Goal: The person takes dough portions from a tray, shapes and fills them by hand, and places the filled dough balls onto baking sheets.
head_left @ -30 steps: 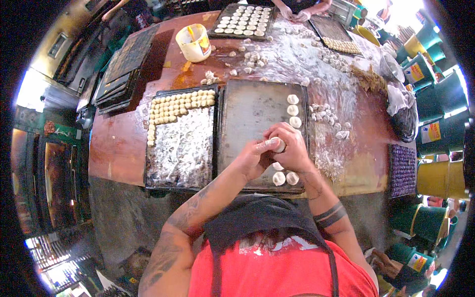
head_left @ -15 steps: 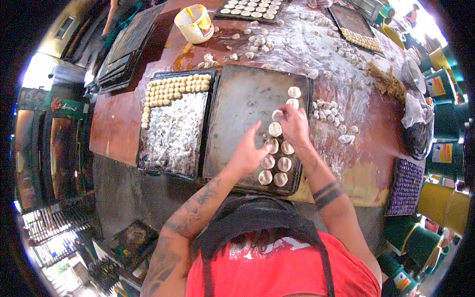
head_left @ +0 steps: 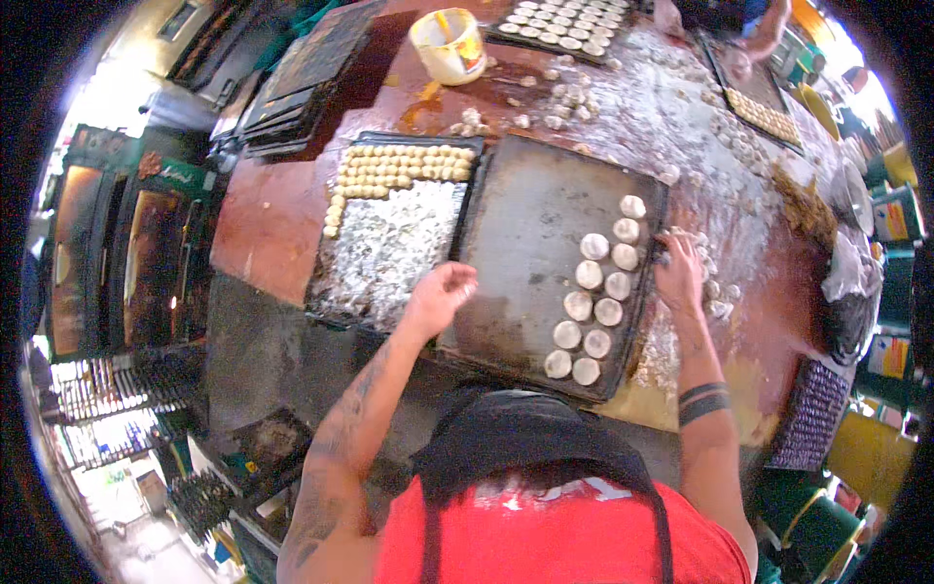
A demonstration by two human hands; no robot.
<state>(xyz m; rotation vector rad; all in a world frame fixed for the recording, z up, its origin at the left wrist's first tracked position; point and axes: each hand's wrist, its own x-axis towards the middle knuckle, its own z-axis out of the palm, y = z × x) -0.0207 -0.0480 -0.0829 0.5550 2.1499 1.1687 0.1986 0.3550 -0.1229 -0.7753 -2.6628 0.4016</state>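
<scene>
A bakery workroom: floured table (head_left: 263, 224), dough rounds (head_left: 589, 274), stacked trays (head_left: 316, 78)

Bare arms extended forward and hands well apart, a person is seen from above. The left forearm (head_left: 368, 394), marked with dark tattoos, angles up and inward to a left hand (head_left: 440, 300) with fingers loosely curled and turned toward the right. The right forearm (head_left: 697, 365), ringed by dark bands (head_left: 702, 402), runs nearly straight ahead; the right hand (head_left: 681, 273) is palm down, fingers pointing forward, their grip unclear.
</scene>
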